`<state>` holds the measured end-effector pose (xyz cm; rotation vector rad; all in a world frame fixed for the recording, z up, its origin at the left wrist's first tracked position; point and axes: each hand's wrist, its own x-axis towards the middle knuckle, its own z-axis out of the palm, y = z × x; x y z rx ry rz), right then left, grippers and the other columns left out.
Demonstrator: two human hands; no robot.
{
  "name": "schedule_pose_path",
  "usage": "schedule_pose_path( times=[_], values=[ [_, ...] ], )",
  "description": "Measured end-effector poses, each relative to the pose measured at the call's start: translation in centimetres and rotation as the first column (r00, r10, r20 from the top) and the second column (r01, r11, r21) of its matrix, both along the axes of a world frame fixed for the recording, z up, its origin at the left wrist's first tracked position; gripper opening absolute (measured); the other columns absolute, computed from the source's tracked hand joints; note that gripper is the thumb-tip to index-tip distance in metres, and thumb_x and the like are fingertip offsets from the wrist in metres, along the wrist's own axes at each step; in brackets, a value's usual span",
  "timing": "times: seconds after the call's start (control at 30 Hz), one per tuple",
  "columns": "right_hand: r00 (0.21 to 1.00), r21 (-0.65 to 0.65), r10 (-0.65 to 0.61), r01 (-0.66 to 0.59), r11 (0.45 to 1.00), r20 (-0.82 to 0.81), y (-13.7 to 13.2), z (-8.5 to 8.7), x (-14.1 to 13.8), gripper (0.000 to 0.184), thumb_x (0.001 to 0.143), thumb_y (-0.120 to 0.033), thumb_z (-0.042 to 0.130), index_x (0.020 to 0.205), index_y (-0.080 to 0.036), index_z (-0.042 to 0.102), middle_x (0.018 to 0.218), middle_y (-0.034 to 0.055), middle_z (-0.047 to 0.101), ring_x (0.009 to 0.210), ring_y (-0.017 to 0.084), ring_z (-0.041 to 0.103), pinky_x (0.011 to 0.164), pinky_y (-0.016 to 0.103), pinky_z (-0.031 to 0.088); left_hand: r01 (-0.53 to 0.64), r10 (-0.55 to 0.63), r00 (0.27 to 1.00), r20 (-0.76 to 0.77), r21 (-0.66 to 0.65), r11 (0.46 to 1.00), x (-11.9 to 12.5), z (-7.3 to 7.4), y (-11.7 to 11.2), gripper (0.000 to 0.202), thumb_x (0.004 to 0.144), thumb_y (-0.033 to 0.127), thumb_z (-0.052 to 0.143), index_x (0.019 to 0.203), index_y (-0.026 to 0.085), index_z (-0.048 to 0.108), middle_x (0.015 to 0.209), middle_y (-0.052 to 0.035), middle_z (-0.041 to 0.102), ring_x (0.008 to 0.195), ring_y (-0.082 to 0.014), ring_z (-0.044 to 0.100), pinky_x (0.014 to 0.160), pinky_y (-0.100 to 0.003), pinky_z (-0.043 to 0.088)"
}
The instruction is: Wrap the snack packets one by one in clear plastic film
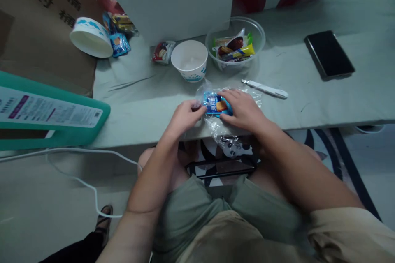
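Observation:
A small blue snack packet (212, 104) with a biscuit picture lies near the table's front edge, between my two hands. My left hand (187, 116) pinches at its left end, thumb and fingertips together where clear film shows. My right hand (243, 109) grips the packet's right end, thumb below and fingers above. Crinkled clear plastic wrap (217, 126) lies beneath and around the packet and hangs over the edge. Just behind stands a white paper cup (193, 72), upright. To the right lies a white-handled knife or scalpel (267, 89).
A clear plastic bowl (262, 41) holds several wrapped snacks. A red-and-white packet (163, 52) and blue packets (119, 44) lie to the left, by a tipped paper bowl (91, 39). A phone (330, 54) rests at right. A green container (98, 119) and cardboard box (46, 45) stand left.

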<state>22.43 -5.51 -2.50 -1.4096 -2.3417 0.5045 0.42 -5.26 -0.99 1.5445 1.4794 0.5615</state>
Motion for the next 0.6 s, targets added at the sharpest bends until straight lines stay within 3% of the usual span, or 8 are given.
schedule_pose_path(
  times=[0.1, 0.2, 0.27, 0.43, 0.53, 0.6],
  values=[
    [1.0, -0.018, 0.001, -0.001, 1.0, 0.008, 0.1, -0.1, -0.3, 0.07, 0.076, -0.033, 0.073, 0.143, -0.026, 0.053, 0.143, 0.0106, 0.06, 0.137, 0.04, 0.049, 0.114, 0.06, 0.039, -0.049, 0.057, 0.975, 0.216, -0.042, 0.998, 0.1, 0.3, 0.3, 0.02, 0.08, 0.031, 0.064, 0.065, 0.019, 0.059, 0.06, 0.0008, 0.056, 0.056, -0.0105, 0.052, 0.053, -0.024, 0.042],
    [1.0, -0.032, -0.008, 0.008, 0.999, -0.016, 0.3, 0.1, -0.6, 0.072, 0.077, -0.035, 0.072, 0.145, -0.022, 0.051, 0.14, 0.0139, 0.062, 0.133, 0.04, 0.052, 0.111, 0.06, 0.04, -0.117, 0.161, 0.883, 0.441, -0.126, 0.985, 0.2, 0.8, 0.5, 0.012, 0.074, 0.031, 0.066, 0.073, 0.019, 0.063, 0.076, -0.0035, 0.067, 0.072, -0.0144, 0.064, 0.072, -0.03, 0.057],
    [0.998, -0.047, -0.004, 0.002, 0.999, -0.058, 0.4, 0.4, -0.7, 0.073, 0.077, -0.035, 0.069, 0.146, -0.019, 0.05, 0.139, 0.0156, 0.063, 0.128, 0.039, 0.056, 0.107, 0.057, 0.044, -0.124, 0.209, 0.819, 0.535, -0.191, 0.974, 0.3, 1.3, 0.5, 0.019, 0.071, 0.033, 0.064, 0.084, 0.019, 0.068, 0.087, -0.0072, 0.072, 0.083, -0.019, 0.07, 0.079, -0.037, 0.061],
    [0.982, -0.134, -0.053, 0.029, 0.991, -0.182, 0.6, 0.9, -0.4, 0.058, 0.086, -0.03, 0.049, 0.143, -0.018, 0.055, 0.13, 0.0139, 0.069, 0.112, 0.032, 0.066, 0.097, 0.049, 0.051, -0.037, 0.15, 0.809, 0.568, -0.206, 0.978, 0.1, 2.2, 1.0, 0.035, 0.075, 0.04, 0.048, 0.094, 0.019, 0.069, 0.11, -0.015, 0.075, 0.111, -0.0279, 0.071, 0.081, -0.043, 0.065],
    [0.969, -0.06, -0.091, 0.079, 0.995, -0.229, 0.7, 1.1, -0.1, 0.047, 0.088, -0.026, 0.047, 0.132, -0.02, 0.064, 0.127, 0.0132, 0.069, 0.115, 0.03, 0.064, 0.101, 0.049, 0.051, -0.025, 0.14, 0.815, 0.563, -0.207, 0.978, 0.0, 2.1, 1.4, 0.032, 0.075, 0.038, 0.044, 0.088, 0.02, 0.067, 0.109, -0.0149, 0.075, 0.112, -0.0275, 0.072, 0.079, -0.043, 0.066],
    [0.967, -0.007, -0.101, 0.102, 0.995, -0.234, 0.7, 1.2, -0.1, 0.042, 0.09, -0.027, 0.048, 0.127, -0.019, 0.067, 0.123, 0.0141, 0.068, 0.114, 0.03, 0.063, 0.102, 0.048, 0.051, -0.029, 0.196, 0.775, 0.6, -0.277, 0.961, 0.0, 1.9, 1.5, 0.03, 0.074, 0.034, 0.045, 0.088, 0.02, 0.067, 0.108, -0.0135, 0.075, 0.111, -0.0265, 0.072, 0.082, -0.042, 0.065]
  ],
)
